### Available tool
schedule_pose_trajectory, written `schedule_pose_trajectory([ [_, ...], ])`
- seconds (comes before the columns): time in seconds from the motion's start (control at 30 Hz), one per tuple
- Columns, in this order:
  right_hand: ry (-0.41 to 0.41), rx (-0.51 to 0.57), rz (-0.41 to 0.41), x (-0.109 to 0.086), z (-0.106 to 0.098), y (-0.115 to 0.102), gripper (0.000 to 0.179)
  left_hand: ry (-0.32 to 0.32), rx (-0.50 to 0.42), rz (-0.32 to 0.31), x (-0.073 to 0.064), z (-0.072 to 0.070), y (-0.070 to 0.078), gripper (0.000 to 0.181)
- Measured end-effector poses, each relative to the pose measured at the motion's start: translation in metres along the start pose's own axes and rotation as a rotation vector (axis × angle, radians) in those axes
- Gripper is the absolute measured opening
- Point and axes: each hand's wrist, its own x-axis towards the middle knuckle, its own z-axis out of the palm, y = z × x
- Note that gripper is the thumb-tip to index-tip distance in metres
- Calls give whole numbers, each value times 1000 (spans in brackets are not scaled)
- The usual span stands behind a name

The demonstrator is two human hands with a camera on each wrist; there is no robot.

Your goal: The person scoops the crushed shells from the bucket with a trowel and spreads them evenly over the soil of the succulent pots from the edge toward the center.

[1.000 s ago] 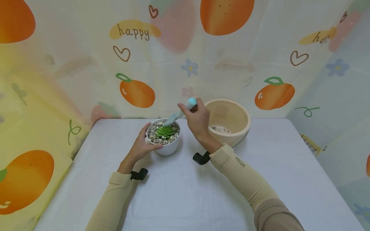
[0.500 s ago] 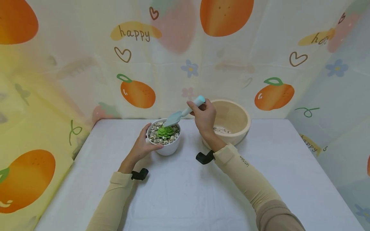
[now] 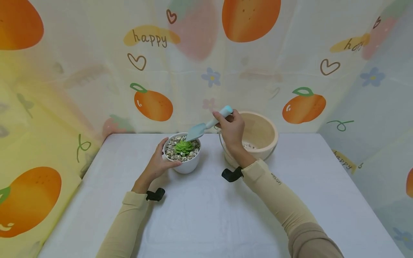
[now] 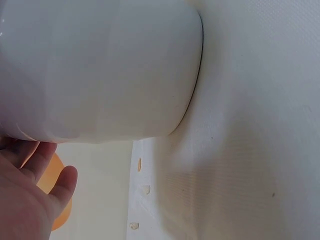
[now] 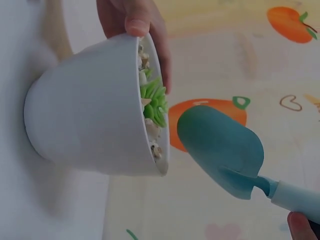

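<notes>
A white pot (image 3: 188, 167) stands upright on the table, filled with pebbles (image 3: 171, 152) around a green succulent (image 3: 183, 147). My left hand (image 3: 156, 164) holds its left side, thumb along the near rim and fingers round the far side. In the left wrist view, the white pot (image 4: 110, 70) covers much of the picture. My right hand (image 3: 233, 130) grips a light-blue trowel (image 3: 196, 132) by the handle. In the right wrist view, the trowel blade (image 5: 220, 147) hangs apart from the pot's rim, with no pebbles visible on it.
Right of the pot stands a large beige bucket (image 3: 272, 143) with a thin wire handle. Some pebbles (image 3: 249, 146) lie at its bottom, partly hidden by my right hand. A white cloth (image 3: 193, 218) covers the table, and a fruit-patterned curtain (image 3: 206, 96) hangs behind.
My right hand has moved right with the trowel, toward the front of the beige bucket. The blade has drawn back from above the succulent. My left hand and the pot stay put.
</notes>
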Motion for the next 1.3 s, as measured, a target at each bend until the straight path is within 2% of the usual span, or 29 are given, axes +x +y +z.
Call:
schedule_pose_trajectory([
  [0.23, 17, 84, 34, 3, -9, -4, 20, 1, 2, 5, 1, -1, -1, 112],
  [0.33, 29, 88, 42, 2, -12, -7, 18, 0, -1, 8, 1, -1, -2, 112],
  [0.6, 37, 120, 3, 4, -23, -12, 16, 4, 8, -1, 0, -2, -2, 113],
  [0.97, 73, 183, 3, 11, -52, -12, 14, 9, -17, -3, 2, 0, -4, 113],
  [1.13, 95, 240, 32, 15, -67, -22, 13, 8, -16, -5, 2, 0, -6, 113],
  [1.3, 123, 259, 18, 20, -84, -31, 15, 8, -7, -1, 2, 0, -5, 113],
])
